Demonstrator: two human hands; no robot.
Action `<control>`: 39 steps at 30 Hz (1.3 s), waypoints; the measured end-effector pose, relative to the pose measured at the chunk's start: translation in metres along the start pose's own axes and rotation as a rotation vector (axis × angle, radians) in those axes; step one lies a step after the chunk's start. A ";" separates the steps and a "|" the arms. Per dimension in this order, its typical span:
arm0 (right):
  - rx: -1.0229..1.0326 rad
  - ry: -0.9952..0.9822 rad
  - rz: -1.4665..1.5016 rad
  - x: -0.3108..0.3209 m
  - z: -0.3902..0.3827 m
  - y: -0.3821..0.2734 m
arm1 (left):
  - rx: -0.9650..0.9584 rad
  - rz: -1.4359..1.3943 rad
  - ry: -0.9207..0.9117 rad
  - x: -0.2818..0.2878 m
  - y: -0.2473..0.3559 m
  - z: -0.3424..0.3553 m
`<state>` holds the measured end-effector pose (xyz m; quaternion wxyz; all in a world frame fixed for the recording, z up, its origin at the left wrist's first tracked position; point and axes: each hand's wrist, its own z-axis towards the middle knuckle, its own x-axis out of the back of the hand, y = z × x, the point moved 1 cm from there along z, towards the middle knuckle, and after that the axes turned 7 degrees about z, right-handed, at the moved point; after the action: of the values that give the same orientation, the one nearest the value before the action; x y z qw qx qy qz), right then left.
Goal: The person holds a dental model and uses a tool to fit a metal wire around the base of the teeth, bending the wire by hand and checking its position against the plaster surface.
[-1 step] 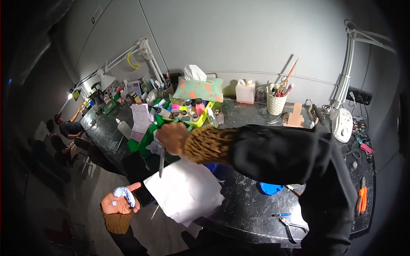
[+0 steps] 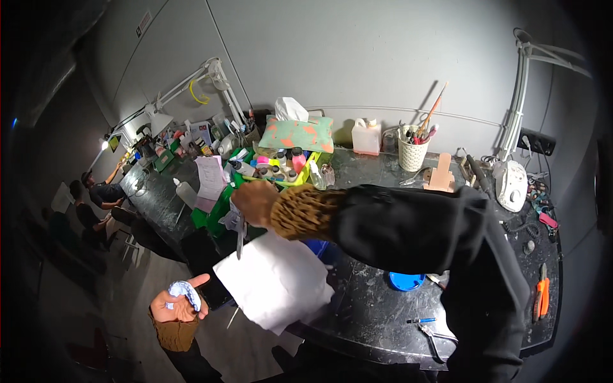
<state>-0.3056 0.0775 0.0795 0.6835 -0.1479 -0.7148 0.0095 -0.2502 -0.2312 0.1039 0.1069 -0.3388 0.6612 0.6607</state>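
My left hand (image 2: 167, 310) is at the lower left, palm up with the thumb out. In it rests a pale bluish-white, horseshoe-shaped dental cast (image 2: 186, 295), with the fingers curled around its underside. My right arm reaches across the bench to the left. My right hand (image 2: 253, 203) is closed over the green tray area, and a slim metal blade-like tool (image 2: 241, 242) points down from it. The tool's handle is hidden in the fist, so its exact kind cannot be told. Below this hand lies a brightly lit white sheet (image 2: 274, 284) at the bench's front edge.
A yellow-green basket (image 2: 309, 169) of bottles stands behind my right hand, beside a green bin (image 2: 203, 217) and a paper slip (image 2: 209, 179). Blue lid (image 2: 407, 281), pliers (image 2: 433, 345) and orange-handled cutters (image 2: 541, 295) lie to the right. People (image 2: 105, 191) sit at far left.
My right hand and forearm have shifted slightly left, the metal tool along with them. My left hand and the dental cast look nearly unmoved.
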 end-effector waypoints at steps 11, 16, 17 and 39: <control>0.100 0.388 0.119 0.092 -0.089 0.018 | -0.103 0.051 0.124 0.018 0.004 -0.026; 0.061 0.592 0.121 0.138 -0.135 0.073 | -0.093 0.036 -0.171 0.024 0.010 -0.039; 0.121 0.497 0.364 0.138 -0.151 0.083 | -0.055 0.059 -0.188 0.018 0.010 -0.037; -0.344 0.432 1.420 0.020 -0.243 0.118 | -0.153 -0.170 -0.426 -0.091 -0.143 0.134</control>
<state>-0.0446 0.1493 0.0891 0.6052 -0.6753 -0.2898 0.3062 -0.1391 -0.0618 0.0286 0.2733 -0.2532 0.5410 0.7540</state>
